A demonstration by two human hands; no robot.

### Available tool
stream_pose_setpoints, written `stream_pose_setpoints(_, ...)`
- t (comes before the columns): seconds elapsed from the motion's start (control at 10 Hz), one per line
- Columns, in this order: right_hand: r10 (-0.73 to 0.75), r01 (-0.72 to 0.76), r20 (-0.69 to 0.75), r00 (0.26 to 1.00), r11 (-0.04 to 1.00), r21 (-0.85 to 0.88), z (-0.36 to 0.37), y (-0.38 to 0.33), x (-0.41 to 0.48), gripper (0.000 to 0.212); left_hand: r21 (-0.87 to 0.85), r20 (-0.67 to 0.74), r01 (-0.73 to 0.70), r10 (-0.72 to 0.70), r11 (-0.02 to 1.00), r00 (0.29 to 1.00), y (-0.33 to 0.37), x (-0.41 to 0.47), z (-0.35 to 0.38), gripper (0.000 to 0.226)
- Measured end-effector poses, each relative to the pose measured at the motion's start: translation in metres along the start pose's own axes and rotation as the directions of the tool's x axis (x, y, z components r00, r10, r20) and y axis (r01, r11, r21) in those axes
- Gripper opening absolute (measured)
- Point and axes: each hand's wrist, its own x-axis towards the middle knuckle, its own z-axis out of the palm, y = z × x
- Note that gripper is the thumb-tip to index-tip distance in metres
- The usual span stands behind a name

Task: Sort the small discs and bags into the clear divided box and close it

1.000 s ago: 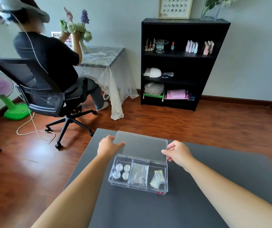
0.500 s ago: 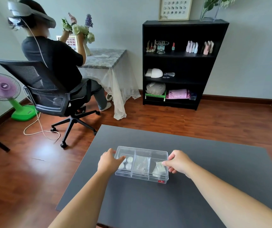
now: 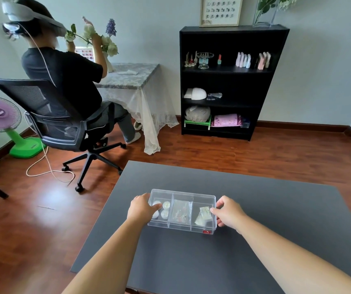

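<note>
The clear divided box [image 3: 202,198] lies on the dark grey table [image 3: 276,209] with its lid down flat. Through the lid I see several small discs [image 3: 166,205] in the left compartment, a clear bag [image 3: 180,212] in the middle one and a greenish bag [image 3: 202,214] in the right one. My left hand [image 3: 140,207] grips the box's left end, thumb on top of the lid. My right hand [image 3: 228,211] grips the right end the same way.
A person with a headset sits on a black office chair [image 3: 51,115] at the far left, handling flowers at a cloth-covered desk [image 3: 132,81]. A black shelf unit [image 3: 229,81] stands against the back wall. A purple and green fan [image 3: 2,119] stands on the wooden floor.
The lid stood open a second ago; both hands have swung it down onto the box. The hands now sit at the box's two ends.
</note>
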Motion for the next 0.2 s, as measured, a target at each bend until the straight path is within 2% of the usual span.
stream_pose_setpoints(0.1, 0.001, -0.001, 0.015, 1.000, 1.000, -0.005, -0.0007, 0.0018, 0.0025, 0.014, -0.023, 0.023, -0.015, 0.015, 1.000, 1.000, -0.0025, 0.0052, 0.0019, 0.046)
stream_pose_setpoints(0.2, 0.011, -0.011, 0.038, 0.999, 1.000, -0.003, -0.0043, 0.0005, 0.0017, 0.017, 0.049, 0.059, -0.021, 0.018, 0.999, 0.998, 0.0005, 0.0070, 0.0015, 0.048)
